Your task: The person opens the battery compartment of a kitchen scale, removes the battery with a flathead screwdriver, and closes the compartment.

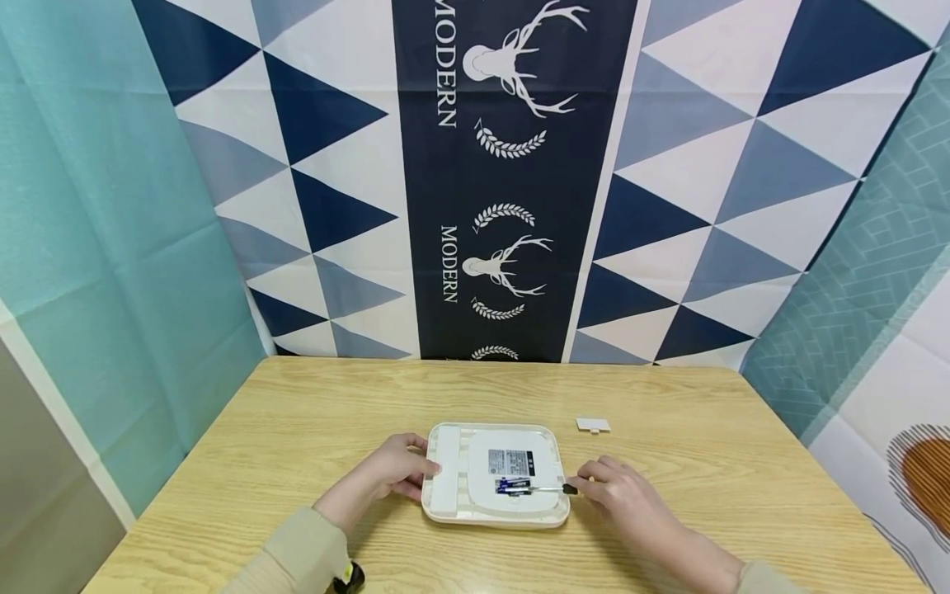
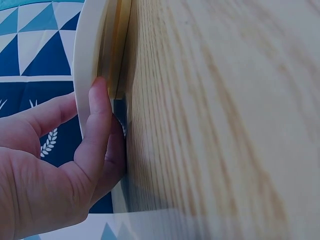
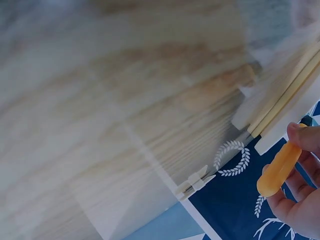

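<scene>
A flat white device (image 1: pixel 453 474) with rounded corners lies on the table, its labelled underside up. Blue batteries (image 1: pixel 512 485) sit in its open battery compartment. My left hand (image 1: pixel 401 469) holds the device's left edge, thumb over the rim and fingers at the side; in the left wrist view, the left hand (image 2: pixel 65 155) pinches that rim. My right hand (image 1: pixel 616 488) grips a screwdriver (image 3: pixel 277 172) by its orange handle. Its metal shaft (image 1: pixel 549 489) reaches over the device to the batteries. Whether the tip touches them I cannot tell.
A small white battery cover (image 1: pixel 593 424) lies on the wooden table (image 1: pixel 312 421) behind the device, to the right. Beside my left sleeve, a black and yellow object (image 1: pixel 349 577) is partly hidden. Patterned cloth (image 1: pixel 490 181) hangs behind the table.
</scene>
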The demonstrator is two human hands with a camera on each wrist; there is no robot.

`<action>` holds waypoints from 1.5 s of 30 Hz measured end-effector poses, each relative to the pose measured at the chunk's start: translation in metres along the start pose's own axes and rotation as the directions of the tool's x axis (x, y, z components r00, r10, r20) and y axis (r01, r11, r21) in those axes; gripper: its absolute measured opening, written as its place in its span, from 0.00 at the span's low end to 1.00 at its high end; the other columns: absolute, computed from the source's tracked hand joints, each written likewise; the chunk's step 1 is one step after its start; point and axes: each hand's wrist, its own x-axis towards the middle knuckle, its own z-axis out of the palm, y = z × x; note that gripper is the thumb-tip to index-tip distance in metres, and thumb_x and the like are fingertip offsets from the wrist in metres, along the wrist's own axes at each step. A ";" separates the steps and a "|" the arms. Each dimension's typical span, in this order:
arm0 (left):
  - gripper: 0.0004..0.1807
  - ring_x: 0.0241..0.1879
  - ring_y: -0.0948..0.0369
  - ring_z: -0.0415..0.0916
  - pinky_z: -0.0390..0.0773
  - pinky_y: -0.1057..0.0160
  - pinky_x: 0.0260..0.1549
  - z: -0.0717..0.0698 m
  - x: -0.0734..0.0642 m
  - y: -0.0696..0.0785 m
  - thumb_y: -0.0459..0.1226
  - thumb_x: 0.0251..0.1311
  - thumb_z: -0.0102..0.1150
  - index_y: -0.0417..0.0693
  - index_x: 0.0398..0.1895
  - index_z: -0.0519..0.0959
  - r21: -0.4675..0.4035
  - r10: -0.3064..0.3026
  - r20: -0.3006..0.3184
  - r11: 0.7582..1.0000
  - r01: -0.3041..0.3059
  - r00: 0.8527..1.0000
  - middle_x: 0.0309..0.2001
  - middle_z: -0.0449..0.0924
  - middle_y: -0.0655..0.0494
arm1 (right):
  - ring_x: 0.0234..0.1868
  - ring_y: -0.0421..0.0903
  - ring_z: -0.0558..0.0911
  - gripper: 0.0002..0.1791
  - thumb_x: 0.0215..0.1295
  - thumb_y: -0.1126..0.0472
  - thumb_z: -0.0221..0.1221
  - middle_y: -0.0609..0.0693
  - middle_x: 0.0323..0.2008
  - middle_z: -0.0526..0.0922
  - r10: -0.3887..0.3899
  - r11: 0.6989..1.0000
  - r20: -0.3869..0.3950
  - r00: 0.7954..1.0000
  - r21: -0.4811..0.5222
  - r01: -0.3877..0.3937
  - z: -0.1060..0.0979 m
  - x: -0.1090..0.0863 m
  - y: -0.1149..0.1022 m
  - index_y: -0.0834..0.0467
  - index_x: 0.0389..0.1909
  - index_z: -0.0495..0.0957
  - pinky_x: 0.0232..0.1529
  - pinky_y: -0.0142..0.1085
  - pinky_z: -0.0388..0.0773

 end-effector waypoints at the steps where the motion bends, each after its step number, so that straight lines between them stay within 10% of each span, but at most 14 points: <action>1: 0.28 0.23 0.58 0.80 0.83 0.59 0.22 0.000 0.000 0.001 0.29 0.54 0.63 0.33 0.57 0.65 -0.002 0.000 0.000 1.000 0.000 1.000 0.28 0.81 0.45 | 0.31 0.41 0.76 0.23 0.29 0.76 0.64 0.44 0.30 0.80 0.004 1.000 0.000 1.000 0.001 -0.004 0.000 0.000 0.000 0.57 0.34 0.86 0.29 0.32 0.77; 45: 0.29 0.23 0.58 0.80 0.84 0.60 0.22 0.001 -0.003 0.001 0.29 0.53 0.64 0.33 0.57 0.64 -0.010 -0.009 0.011 1.000 0.009 1.000 0.28 0.82 0.45 | 0.34 0.44 0.77 0.16 0.43 0.71 0.68 0.46 0.32 0.78 0.139 0.978 0.075 0.987 -0.165 -0.125 -0.019 0.024 0.007 0.55 0.34 0.78 0.25 0.38 0.78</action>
